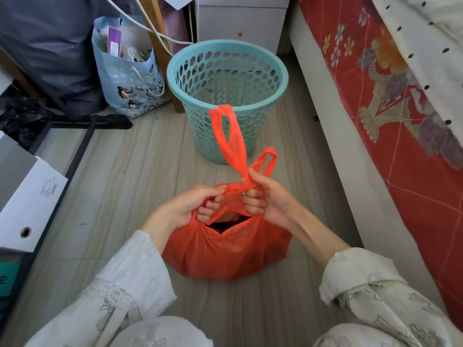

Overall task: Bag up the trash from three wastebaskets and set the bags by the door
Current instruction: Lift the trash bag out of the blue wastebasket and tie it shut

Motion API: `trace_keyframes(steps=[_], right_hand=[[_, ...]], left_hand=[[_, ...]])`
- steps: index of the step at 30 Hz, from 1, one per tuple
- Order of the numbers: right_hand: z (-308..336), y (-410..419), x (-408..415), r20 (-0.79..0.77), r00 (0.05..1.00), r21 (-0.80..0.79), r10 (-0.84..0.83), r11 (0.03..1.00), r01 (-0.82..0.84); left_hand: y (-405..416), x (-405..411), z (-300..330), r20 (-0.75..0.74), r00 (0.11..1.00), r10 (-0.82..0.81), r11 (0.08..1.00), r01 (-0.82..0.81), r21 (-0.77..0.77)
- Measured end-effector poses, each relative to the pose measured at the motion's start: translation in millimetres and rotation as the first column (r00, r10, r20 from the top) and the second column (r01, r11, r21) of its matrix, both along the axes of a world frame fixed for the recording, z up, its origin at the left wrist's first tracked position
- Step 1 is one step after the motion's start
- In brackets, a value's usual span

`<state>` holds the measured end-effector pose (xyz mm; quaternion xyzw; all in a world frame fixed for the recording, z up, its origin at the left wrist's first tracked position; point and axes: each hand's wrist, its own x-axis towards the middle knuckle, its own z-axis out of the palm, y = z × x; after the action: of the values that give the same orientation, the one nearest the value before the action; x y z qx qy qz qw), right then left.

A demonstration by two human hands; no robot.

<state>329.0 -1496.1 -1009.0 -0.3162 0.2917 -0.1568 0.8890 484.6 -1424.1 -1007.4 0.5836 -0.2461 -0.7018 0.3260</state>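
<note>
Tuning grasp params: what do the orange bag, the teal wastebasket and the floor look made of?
Orange bag: thin plastic film, slightly glossy; it crumples and its handles twist into cords in the left hand and right hand.
Teal wastebasket: rigid moulded plastic, matte; even round holes, thick rolled rim.
Floor: pale wood-grain planks, likely laminate or vinyl; can't tell which.

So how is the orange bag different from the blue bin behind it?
The orange bag is soft, crumpled plastic; the blue bin is stiff, with round holes all over. The bag sits low with trash showing through its gap; the bin stands taller and looks nearly empty. The left hand and right hand grip the bag's handles; nothing touches the bin. Both rest on the floor.
</note>
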Motion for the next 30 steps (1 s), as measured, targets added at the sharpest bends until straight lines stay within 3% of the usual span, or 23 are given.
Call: trace_keyframes(steps=[3,6,11,14,18,22,26,30], right_hand=[[4,3,1,-0.256,0.967,-0.209,-0.014,0.977,-0.041],[3,4,4,-0.458,0.886,-0.469,-0.071,0.866,-0.173],[-6,-4,-2,-0.574,0.782,-0.766,-0.241,0.494,-0.411],[-3,-5,0,-0.565,0.736,-0.813,-0.374,0.403,-0.42],[-3,-6,2,-0.476,0.755,-0.861,-0.451,0.414,-0.295],[-3,-8,2,-0.391,0.812,-0.879,-0.434,0.438,-0.189],[4,-7,1,-0.328,0.865,-0.844,-0.379,0.529,-0.087],[10,-4,0,-0.232,0.907,-0.698,-0.352,0.709,0.097]], left_hand=[[2,3,1,-0.13,0.992,0.006,0.999,-0.001,0.041],[3,3,5,-0.18,0.982,0.055,0.996,-0.042,0.077],[3,9,1,-0.211,0.973,0.093,0.995,-0.081,0.065],[6,7,1,-0.079,0.997,-0.023,0.997,0.018,-0.07],[2,0,5,0.355,0.931,-0.079,0.983,0.131,-0.126],[-2,0,-8,0.706,0.698,0.116,0.973,0.063,-0.222],[-3,2,-10,0.737,0.578,0.351,0.916,-0.051,-0.397],[-2,-2,-5,0.592,0.649,0.478,0.826,-0.102,-0.555]])
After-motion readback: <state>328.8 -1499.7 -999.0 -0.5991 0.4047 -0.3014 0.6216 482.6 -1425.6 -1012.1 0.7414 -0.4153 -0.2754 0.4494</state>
